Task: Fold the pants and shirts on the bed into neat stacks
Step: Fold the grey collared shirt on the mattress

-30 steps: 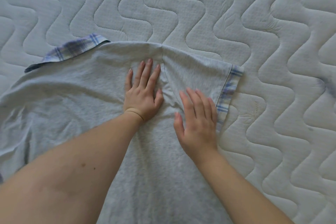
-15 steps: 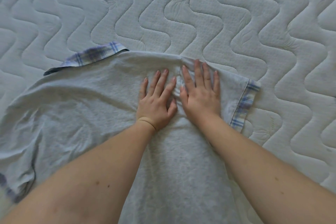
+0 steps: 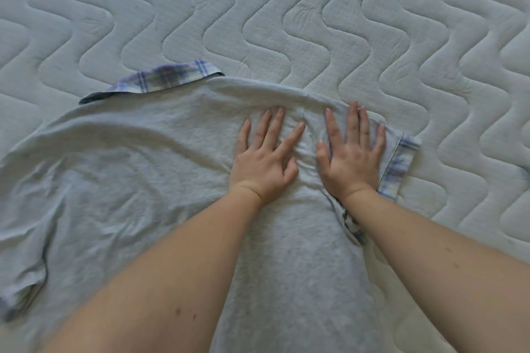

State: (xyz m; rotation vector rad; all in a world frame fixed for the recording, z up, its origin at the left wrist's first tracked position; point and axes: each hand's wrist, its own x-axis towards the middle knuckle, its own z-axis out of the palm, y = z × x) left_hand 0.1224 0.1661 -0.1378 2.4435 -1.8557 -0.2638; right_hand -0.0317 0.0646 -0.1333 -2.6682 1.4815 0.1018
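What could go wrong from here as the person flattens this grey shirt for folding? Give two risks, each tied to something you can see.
1. Both hands, left hand and right hand, press flat near the right sleeve's plaid cuff, while the far left side of the grey shirt lies rumpled; folding now may trap those creases.
2. The plaid collar sticks out past the top edge onto the mattress, so it could fold crooked.

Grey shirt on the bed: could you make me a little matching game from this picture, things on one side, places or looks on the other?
Things:
1. plaid collar
2. plaid sleeve cuff
3. left hand
4. mattress

Descriptions:
A. white, wavy quilting
B. flat on the grey shirt, beside the right hand
C. shirt's far edge
D. shirt's right end

Pairs: 1-C, 2-D, 3-B, 4-A
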